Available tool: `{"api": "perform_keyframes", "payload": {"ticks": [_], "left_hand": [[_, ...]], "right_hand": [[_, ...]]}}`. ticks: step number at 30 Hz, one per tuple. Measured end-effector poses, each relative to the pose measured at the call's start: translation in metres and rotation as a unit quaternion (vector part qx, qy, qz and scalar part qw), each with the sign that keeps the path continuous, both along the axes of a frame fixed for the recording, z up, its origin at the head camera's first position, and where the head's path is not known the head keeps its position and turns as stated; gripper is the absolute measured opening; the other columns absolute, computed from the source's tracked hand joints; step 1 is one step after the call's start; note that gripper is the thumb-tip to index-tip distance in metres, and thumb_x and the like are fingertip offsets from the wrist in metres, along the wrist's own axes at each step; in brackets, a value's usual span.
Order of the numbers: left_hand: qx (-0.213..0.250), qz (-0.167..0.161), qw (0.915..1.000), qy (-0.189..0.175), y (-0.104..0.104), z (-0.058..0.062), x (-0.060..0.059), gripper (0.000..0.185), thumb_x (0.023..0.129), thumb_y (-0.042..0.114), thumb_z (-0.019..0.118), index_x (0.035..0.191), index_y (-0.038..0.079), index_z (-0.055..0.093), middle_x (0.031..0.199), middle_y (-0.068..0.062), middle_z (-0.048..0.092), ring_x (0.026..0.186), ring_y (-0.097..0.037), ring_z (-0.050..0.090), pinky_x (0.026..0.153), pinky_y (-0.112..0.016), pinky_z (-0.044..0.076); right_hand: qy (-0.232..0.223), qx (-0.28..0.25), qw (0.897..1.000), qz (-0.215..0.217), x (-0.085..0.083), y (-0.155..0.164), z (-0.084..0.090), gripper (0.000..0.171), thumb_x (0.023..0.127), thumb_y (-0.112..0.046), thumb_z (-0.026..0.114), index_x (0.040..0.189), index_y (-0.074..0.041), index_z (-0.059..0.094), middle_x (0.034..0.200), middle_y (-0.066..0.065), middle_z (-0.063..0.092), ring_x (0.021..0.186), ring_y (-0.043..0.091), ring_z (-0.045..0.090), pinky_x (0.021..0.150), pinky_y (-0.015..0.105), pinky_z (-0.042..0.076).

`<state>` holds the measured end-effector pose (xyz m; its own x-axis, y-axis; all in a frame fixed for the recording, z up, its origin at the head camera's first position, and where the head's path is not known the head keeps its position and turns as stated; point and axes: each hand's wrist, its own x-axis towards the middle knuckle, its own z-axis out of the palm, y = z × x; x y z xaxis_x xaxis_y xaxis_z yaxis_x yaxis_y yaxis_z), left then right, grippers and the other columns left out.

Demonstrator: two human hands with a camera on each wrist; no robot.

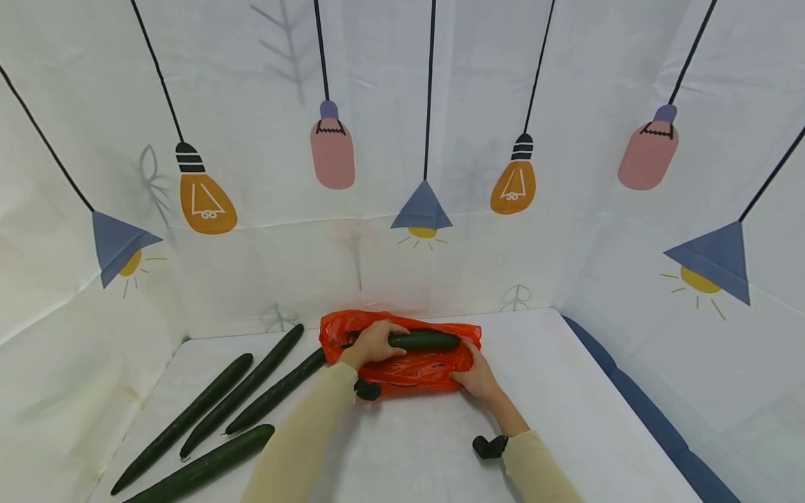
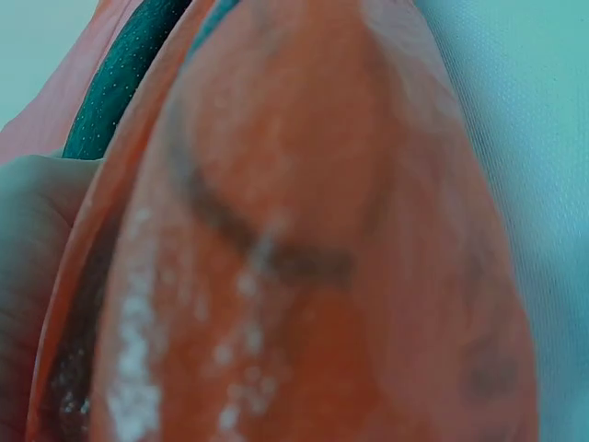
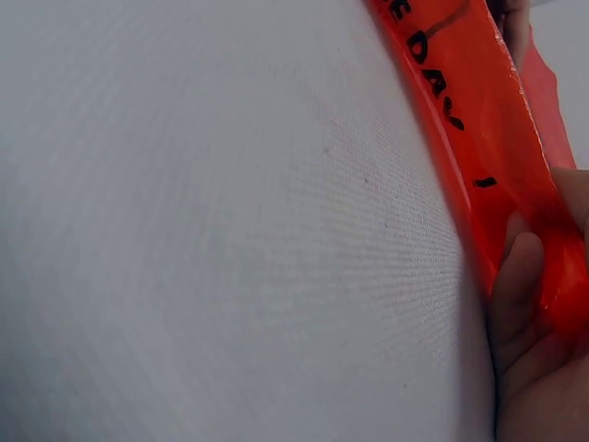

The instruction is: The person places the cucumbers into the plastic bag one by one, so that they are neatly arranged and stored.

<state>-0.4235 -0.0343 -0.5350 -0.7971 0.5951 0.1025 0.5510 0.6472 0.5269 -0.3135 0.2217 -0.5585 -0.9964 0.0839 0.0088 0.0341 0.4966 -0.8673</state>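
Note:
An orange plastic bag [image 1: 411, 372] lies on the white table [image 1: 566, 391] near the back wall. My left hand [image 1: 379, 340] grips a dark green cucumber [image 1: 426, 340] that lies lengthwise along the top of the bag. My right hand [image 1: 473, 372] pinches the bag's right end. In the left wrist view the bag [image 2: 313, 258] fills the frame, blurred, with the cucumber [image 2: 120, 83] showing at the upper left. In the right wrist view my fingers [image 3: 517, 295] hold the bag [image 3: 460, 120], which has black print, against the table.
Several more long cucumbers lie on the table's left side: one [image 1: 185, 421] farthest left, one [image 1: 242, 390] beside it, one [image 1: 277, 391] reaching toward the bag, and one [image 1: 204, 464] near the front. White printed cloth walls enclose the table on three sides.

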Motion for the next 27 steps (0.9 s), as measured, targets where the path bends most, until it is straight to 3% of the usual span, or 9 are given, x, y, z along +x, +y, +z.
{"api": "perform_keyframes", "payload": {"ticks": [12, 19, 27], "left_hand": [[0.020, -0.006, 0.9995, 0.024, 0.001, -0.001, 0.001, 0.039, 0.079, 0.028, 0.082, 0.115, 0.018, 0.072, 0.110, 0.003, 0.064, 0.101, -0.015, 0.054, 0.090, -0.035, 0.046], [0.075, 0.024, 0.9969, 0.003, 0.001, -0.007, 0.004, 0.038, 0.074, 0.024, 0.087, 0.108, 0.015, 0.074, 0.101, 0.000, 0.059, 0.094, -0.018, 0.053, 0.085, -0.036, 0.047], [0.094, 0.024, 0.9952, -0.008, -0.002, -0.011, 0.005, 0.035, 0.074, 0.026, 0.087, 0.106, 0.016, 0.074, 0.099, 0.002, 0.057, 0.094, -0.016, 0.052, 0.081, -0.034, 0.048]], "right_hand": [[-0.002, -0.003, 1.000, 0.000, 0.000, 0.000, 0.000, 0.084, 0.081, 0.000, 0.073, 0.151, -0.002, 0.027, 0.152, 0.022, 0.030, 0.138, 0.042, 0.026, 0.108, 0.060, 0.024], [0.007, 0.004, 1.000, 0.001, 0.000, 0.000, -0.001, 0.082, 0.081, 0.001, 0.073, 0.150, 0.000, 0.028, 0.152, 0.022, 0.031, 0.138, 0.042, 0.026, 0.108, 0.059, 0.023], [-0.005, 0.001, 1.000, -0.004, 0.000, -0.002, -0.002, 0.082, 0.082, -0.001, 0.073, 0.150, -0.001, 0.028, 0.152, 0.021, 0.030, 0.138, 0.042, 0.026, 0.108, 0.059, 0.025]]}}
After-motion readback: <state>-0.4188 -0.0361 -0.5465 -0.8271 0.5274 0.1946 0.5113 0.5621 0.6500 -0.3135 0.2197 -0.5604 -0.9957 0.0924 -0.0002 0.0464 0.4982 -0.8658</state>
